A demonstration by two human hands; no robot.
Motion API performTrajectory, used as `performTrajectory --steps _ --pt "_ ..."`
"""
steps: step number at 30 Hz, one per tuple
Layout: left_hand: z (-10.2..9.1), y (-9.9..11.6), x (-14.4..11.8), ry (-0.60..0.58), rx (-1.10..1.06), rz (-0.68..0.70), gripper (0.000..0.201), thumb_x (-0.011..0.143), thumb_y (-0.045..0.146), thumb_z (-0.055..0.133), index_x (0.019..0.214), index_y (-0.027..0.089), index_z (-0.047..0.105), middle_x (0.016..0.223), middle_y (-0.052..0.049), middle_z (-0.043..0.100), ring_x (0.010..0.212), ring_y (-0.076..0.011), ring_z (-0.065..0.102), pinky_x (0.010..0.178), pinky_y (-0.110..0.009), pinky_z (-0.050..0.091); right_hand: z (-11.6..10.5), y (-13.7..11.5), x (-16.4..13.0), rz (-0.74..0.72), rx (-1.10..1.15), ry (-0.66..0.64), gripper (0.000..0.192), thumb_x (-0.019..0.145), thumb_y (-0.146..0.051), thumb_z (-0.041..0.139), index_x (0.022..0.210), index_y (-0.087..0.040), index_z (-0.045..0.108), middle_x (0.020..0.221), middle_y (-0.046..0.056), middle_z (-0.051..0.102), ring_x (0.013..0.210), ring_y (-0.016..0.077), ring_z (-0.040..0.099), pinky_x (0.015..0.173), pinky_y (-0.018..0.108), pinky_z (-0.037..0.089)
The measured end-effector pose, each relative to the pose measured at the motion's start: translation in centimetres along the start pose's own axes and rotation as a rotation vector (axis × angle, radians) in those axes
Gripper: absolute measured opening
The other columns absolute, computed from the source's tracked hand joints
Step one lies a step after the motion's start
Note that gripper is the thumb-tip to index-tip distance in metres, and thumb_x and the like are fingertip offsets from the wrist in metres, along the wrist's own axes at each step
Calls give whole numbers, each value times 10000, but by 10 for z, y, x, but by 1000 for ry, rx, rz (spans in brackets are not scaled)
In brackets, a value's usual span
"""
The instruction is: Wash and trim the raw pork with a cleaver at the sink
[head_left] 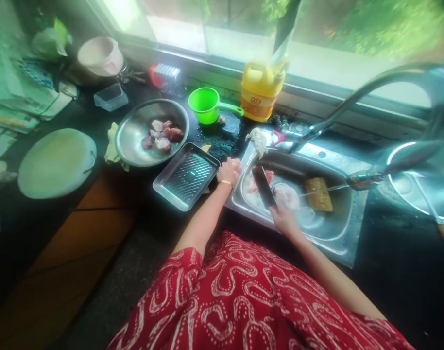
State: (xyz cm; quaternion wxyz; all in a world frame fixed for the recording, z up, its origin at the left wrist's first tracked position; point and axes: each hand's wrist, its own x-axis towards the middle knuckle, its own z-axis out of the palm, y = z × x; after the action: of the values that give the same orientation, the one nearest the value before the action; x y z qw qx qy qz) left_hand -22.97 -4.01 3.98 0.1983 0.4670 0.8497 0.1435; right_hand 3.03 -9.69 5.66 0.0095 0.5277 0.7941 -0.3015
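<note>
— What are the hands doing right now?

— I'm seeing the right hand (pixel 285 219) wrapping closed around the handle of a knife (pixel 264 186), its dark blade pointing toward 11 o'clock over the sink (pixel 334 233). The left hand (pixel 230 171) is resting at the sink's left rim; its fingers are curling loosely, but I cannot tell whether they are gripping anything.

— And the thing being worked on?

— Pale pink meat (pixel 286 195) is lying in the basin, just at 2 o'clock from the knife hand, with more pink showing past the blade tip.

— How should the step be handled?

— I'm judging that the blade should be kept low and angled away from the left hand, with a firm hold since everything looks wet.

— What else is sitting around?

— A brownish sponge-like block (pixel 318 194) is lying in the sink at 3 o'clock, under a thin stream from the tap (pixel 364 180). On the worktop (pixel 32 218) at 9 o'clock, a steel tray (pixel 186 176) is lying beside a steel bowl (pixel 134 141) holding meat pieces (pixel 162 135). Farther toward 12 o'clock, a green cup (pixel 206 104) and a yellow oil bottle (pixel 261 92) are standing by the window.
</note>
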Motion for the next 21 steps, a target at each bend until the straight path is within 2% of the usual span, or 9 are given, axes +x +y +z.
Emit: performTrajectory --steps 3,5,9,13,17,21 --pt "2 -2 14 -86 -26 -44 673 790 280 596 1422 198 381 1259 -173 530 1045 -303 621 864 -386 473 1 -3 0 87 72 -4 447 964 -345 296 1123 -130 655 891 132 703 883 259 670 760 322 483" --pt "1 -11 13 -106 -67 -21 572 784 284 589 1338 236 460 1246 -135 554 1052 -290 624 881 -386 477 1 -5 0 92 96 10 440 965 -332 303 1162 -137 645 900 127 710 894 265 673 757 324 482" --pt "1 -44 -21 -132 -132 110 582 736 250 623 1295 237 460 1209 -90 601 1032 -260 631 892 -376 489 4 -4 -6 40 104 36 440 972 -313 323 1285 -159 591 973 119 720 901 252 678 760 308 479" --pt "3 -84 -62 -218 -160 271 528 714 244 620 1220 193 480 1103 -85 628 974 -245 629 873 -384 502 12 -9 -20 -69 54 -11 421 962 -268 356 1316 -208 577 1094 101 705 948 240 663 791 304 474" --pt "13 -110 -77 -133 -199 350 465 740 282 594 1177 168 482 1078 -100 596 983 -241 601 887 -403 495 17 -23 -31 -176 12 -89 388 967 -255 359 1272 -242 598 1057 81 698 907 210 640 778 286 459" --pt "26 -121 -76 -7 -232 414 459 729 319 617 1140 164 482 1055 -108 555 979 -246 574 890 -413 487 17 -40 -30 -197 -113 -170 408 972 -246 340 1317 -215 558 1025 107 660 811 195 614 708 274 421"
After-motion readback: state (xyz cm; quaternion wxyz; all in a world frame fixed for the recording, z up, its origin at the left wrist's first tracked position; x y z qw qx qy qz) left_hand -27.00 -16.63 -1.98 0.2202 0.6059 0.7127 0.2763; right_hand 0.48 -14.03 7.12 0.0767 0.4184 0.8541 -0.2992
